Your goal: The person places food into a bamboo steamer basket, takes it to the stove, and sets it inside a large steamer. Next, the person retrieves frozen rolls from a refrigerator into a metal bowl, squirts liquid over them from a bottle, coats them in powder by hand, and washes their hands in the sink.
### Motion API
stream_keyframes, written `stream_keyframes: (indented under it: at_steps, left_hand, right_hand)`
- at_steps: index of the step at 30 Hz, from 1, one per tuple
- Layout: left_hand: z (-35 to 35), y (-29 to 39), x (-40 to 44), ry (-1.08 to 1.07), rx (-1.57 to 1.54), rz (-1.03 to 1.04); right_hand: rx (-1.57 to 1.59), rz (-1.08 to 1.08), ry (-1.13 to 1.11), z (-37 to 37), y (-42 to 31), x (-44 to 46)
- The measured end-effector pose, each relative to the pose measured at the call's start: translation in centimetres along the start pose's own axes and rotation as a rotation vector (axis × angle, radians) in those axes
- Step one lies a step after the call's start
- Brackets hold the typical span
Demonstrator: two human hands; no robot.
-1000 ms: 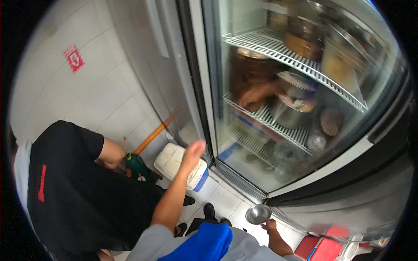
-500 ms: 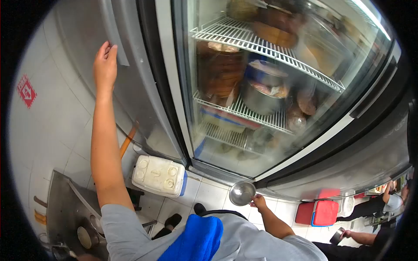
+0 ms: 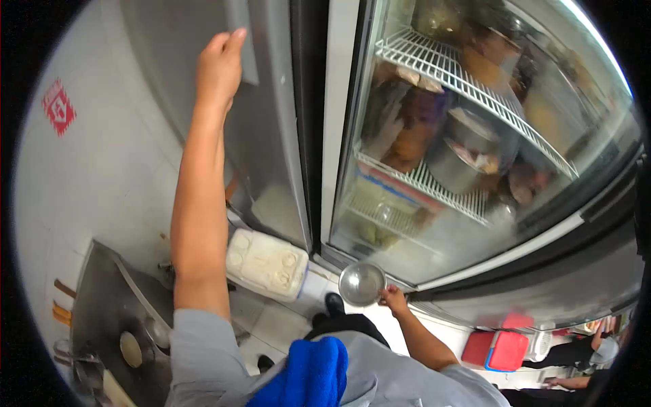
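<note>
My left hand (image 3: 220, 68) is raised at the upper left, its fingers closed at the edge of the long handle (image 3: 242, 44) on a grey steel refrigerator door (image 3: 271, 136). The fingertips are partly hidden. Low in front of my body, my right hand (image 3: 393, 300) grips the rim of a shiny metal bowl (image 3: 362, 283). No contents are visible in the bowl. Beside it rises a glass refrigerator door (image 3: 434, 230), with wire shelves (image 3: 468, 81) behind it. A metal pot (image 3: 464, 159) and wrapped food stand on those shelves.
A white cooler box (image 3: 266, 263) sits on the floor beneath my left arm. At the lower left is a steel sink counter (image 3: 102, 298) with pans. A red cooler (image 3: 498, 349) and other people (image 3: 569, 354) are at the right. A red sign (image 3: 59, 107) marks the wall.
The view has shifted, so the refrigerators appear farther right. My left hand remains at the door handle. The bowl in my right hand now appears slightly higher and farther left.
</note>
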State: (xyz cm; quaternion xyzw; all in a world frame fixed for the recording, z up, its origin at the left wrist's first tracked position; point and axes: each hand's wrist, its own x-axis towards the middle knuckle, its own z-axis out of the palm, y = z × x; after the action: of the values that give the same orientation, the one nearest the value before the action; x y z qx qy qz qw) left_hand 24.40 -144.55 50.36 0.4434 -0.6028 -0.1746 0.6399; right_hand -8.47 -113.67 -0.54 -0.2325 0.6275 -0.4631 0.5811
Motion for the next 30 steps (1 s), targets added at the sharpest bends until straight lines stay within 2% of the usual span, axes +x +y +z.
stream_keyframes:
  at_steps: [1,2,3,4,6,7,8,10,12,13,14,16,17,19,20,22,24,26,29,30]
  left_hand:
    - [0.0,-0.5,-0.5,0.047,-0.048,0.056]
    - [-1.0,-0.1,-1.7,0.141,-0.043,0.11]
    - [-3.0,-1.0,-2.8,0.145,-0.092,0.175]
    - [-5.6,-0.8,-3.6,0.211,0.086,0.121]
    - [-13.2,-4.3,-4.1,0.262,-0.061,0.196]
    - [-19.0,-6.3,-4.4,0.196,-0.186,0.203]
    - [-19.1,-3.9,-5.6,0.274,-0.137,0.201]
    - [-24.5,-3.3,-7.3,0.376,-0.053,0.086]
    - [-27.7,-2.4,-8.0,0.63,0.072,-0.018]
    - [-23.2,-0.1,-8.6,0.82,0.22,-0.028]
    - [-25.1,-0.4,-8.2,0.847,0.257,-0.039]
    - [-29.6,-1.2,-7.8,0.985,0.162,0.08]
    - [-30.9,-1.2,-8.2,1.005,0.179,0.081]
    - [-31.6,-0.9,-7.9,1.008,0.016,0.042]
    - [-31.0,-0.9,-7.6,1.076,-0.001,-0.007]
    - [-36.3,-3.5,-7.6,0.965,0.084,0.139]
    - [-40.0,-5.6,-7.0,0.952,0.297,0.17]
    - [-38.9,-6.1,-4.9,1.014,0.188,0.164]
    - [-45.7,-9.1,-3.4,0.94,0.157,0.156]
    - [-46.4,-9.6,-2.8,1.025,0.227,0.154]
  right_hand:
    - [-0.013,0.085,0.047,1.2,-1.3,-0.3]
    - [0.016,0.107,0.038,1.6,-1.3,0.1]
    - [0.022,0.113,0.04,2.0,-1.4,0.6]
    - [0.025,0.128,0.037,2.6,-1.4,0.7]
    - [0.082,0.157,-0.036,3.4,-2.1,2.0]
    - [0.066,0.189,-0.066,4.3,-3.3,2.8]
    - [0.054,0.228,-0.092,5.3,-4.2,3.4]
    - [-0.058,0.208,-0.15,6.4,-3.8,6.3]
    - [-0.089,0.166,-0.241,8.3,-4.9,8.0]
    - [-0.097,0.182,-0.276,9.5,-5.6,8.5]
    - [-0.106,0.191,-0.313,10.8,-6.5,9.2]
    - [-0.189,0.229,-0.367,13.7,-8.4,10.1]
    - [-0.24,0.247,-0.385,15.1,-8.8,10.6]
    - [-0.288,0.237,-0.429,17.8,-8.7,11.8]
    - [-0.323,0.223,-0.453,19.2,-8.5,12.3]
    - [-0.282,0.238,-0.428,22.6,-8.2,12.3]
    - [-0.298,0.232,-0.394,25.3,-7.8,12.4]
    - [-0.325,0.226,-0.361,28.4,-8.4,11.7]
    - [-0.363,0.214,-0.321,32.0,-6.3,13.1]
    - [-0.391,0.186,-0.303,32.8,-5.3,13.4]
